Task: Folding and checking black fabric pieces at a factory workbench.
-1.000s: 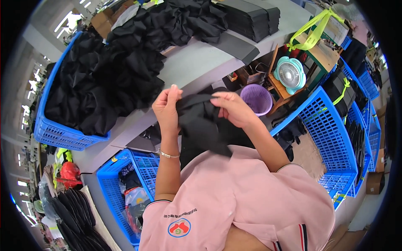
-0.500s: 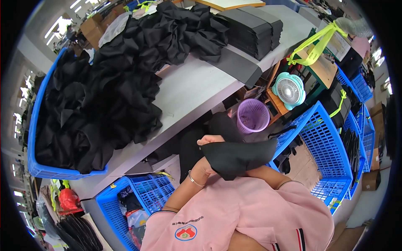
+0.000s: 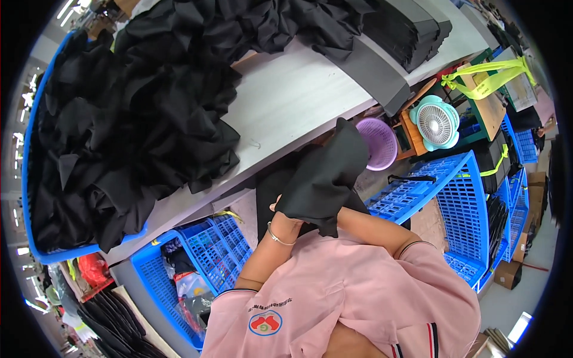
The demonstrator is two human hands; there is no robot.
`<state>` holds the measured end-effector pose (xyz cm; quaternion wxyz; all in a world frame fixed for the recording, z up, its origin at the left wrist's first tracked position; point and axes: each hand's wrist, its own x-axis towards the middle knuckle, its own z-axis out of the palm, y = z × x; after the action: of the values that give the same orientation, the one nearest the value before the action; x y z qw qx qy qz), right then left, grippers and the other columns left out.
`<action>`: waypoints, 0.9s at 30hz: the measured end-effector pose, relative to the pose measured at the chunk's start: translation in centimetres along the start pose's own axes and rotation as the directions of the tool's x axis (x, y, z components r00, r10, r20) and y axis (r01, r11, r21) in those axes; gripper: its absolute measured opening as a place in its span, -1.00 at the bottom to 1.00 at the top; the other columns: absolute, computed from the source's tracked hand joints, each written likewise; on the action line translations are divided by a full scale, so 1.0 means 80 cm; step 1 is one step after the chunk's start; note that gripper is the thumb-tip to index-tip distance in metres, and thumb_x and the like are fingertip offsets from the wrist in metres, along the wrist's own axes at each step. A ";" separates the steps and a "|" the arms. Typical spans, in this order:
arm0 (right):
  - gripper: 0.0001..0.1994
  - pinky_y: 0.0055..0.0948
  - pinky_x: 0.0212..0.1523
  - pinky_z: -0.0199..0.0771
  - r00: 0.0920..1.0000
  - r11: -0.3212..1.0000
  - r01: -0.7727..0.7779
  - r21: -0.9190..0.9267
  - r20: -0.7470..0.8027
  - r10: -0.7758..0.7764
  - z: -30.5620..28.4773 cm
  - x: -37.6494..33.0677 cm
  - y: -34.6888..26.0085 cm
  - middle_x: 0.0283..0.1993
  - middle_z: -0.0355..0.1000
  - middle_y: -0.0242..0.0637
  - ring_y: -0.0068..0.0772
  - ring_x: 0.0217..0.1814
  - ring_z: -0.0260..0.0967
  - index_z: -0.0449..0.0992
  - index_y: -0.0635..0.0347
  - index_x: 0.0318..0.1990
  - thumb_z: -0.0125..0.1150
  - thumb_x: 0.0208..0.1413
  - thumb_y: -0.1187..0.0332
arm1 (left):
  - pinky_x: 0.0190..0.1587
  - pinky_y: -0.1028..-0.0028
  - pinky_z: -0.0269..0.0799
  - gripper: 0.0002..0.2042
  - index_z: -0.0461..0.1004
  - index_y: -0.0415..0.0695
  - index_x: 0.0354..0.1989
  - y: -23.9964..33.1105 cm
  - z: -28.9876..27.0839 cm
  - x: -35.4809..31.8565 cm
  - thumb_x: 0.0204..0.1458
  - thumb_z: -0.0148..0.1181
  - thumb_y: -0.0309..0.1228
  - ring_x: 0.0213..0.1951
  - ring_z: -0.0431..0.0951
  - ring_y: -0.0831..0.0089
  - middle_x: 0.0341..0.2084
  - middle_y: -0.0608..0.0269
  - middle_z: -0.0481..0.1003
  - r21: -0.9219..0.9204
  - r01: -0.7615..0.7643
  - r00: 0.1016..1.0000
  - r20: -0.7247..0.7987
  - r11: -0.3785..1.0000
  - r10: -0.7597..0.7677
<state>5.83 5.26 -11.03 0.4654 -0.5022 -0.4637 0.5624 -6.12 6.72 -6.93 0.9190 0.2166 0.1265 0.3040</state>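
Observation:
I hold a black cloth piece (image 3: 322,173) up in front of my chest, just below the edge of the grey table (image 3: 298,101). My left hand (image 3: 282,213), with a thin bracelet at the wrist, grips its lower left edge. My right hand is covered by the cloth; only its forearm (image 3: 373,225) shows, running into the fabric and holding it up in a peak. A large heap of black cloth pieces (image 3: 137,119) covers the left of the table and spills over a blue bin (image 3: 36,238).
A stack of dark grey flat pieces (image 3: 406,30) lies at the table's far right. Beside my right arm stand a purple basket (image 3: 382,146), a small pale green fan (image 3: 436,122) and a blue crate (image 3: 447,191). Another blue crate (image 3: 203,250) sits under the table at left.
The cloth piece and both hands have come down from over the table edge toward my chest. The fabric now drapes over my right hand, which was visible a second ago.

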 end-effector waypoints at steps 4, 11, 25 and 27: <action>-0.83 -0.62 -0.30 0.31 0.998 0.998 0.038 -0.052 -0.039 -0.040 0.029 0.002 0.001 -0.39 0.36 -0.50 -0.73 -0.32 0.27 0.51 0.23 -0.21 0.16 0.30 0.30 | 0.07 0.36 0.55 -0.63 0.37 -0.22 0.20 0.004 -0.008 0.043 0.22 0.14 -0.48 -0.01 0.58 0.34 0.02 0.10 0.49 -0.025 -0.040 0.998 -0.046 0.999 0.039; -0.82 -0.62 -0.29 0.31 0.983 0.981 0.128 -0.143 -0.114 -0.145 0.038 -0.004 -0.004 -0.39 0.36 -0.47 -0.72 -0.33 0.27 0.49 0.24 -0.19 0.12 0.32 0.29 | 0.08 0.35 0.55 -0.63 0.36 -0.22 0.20 0.026 -0.028 0.022 0.22 0.13 -0.48 0.00 0.57 0.33 0.03 0.10 0.49 -0.034 -0.096 0.990 -0.111 0.995 0.092; -0.43 -0.23 -0.20 0.52 0.767 0.540 0.598 -0.593 0.227 -0.600 0.034 -0.007 -0.089 -0.08 0.48 -0.04 -0.05 -0.18 0.50 0.38 0.32 0.04 0.50 -0.16 0.43 | 0.10 0.33 0.54 -0.62 0.34 -0.21 0.22 0.078 -0.030 0.011 0.23 0.13 -0.49 0.01 0.56 0.32 0.05 0.09 0.48 0.054 -0.304 0.937 -0.164 0.951 0.309; -0.53 -0.30 -0.41 0.47 0.743 0.536 0.612 -0.582 0.189 -0.642 0.043 0.002 -0.081 -0.30 0.50 -0.11 -0.11 -0.42 0.48 0.45 0.31 -0.03 0.42 -0.19 0.56 | 0.10 0.33 0.53 -0.61 0.34 -0.20 0.23 0.082 -0.024 0.048 0.23 0.13 -0.50 0.01 0.56 0.31 0.05 0.09 0.47 0.071 -0.336 0.925 -0.164 0.939 0.343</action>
<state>2.76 6.15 -4.45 0.4582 -0.4375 -0.7560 0.1646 -7.09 14.45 -5.85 0.8332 0.2269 0.1731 0.4736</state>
